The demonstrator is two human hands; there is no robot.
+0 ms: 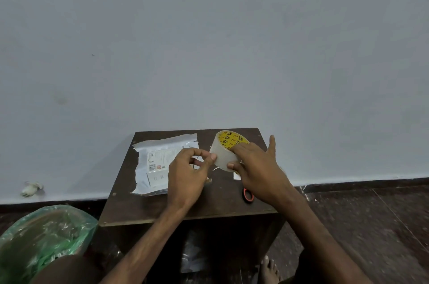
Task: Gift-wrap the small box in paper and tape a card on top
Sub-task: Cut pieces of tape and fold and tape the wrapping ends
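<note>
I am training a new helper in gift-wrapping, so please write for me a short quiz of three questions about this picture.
1. What does the right grip hold?
A) scissors
B) tape roll
C) card
2. True or false: the paper already covers the box completely.
3. Fill in: the visible handle of the scissors on the table is ___ in colour.

Key: 1 B; 2 false, the box lies on the open paper with its printed face showing; 3 orange.
</note>
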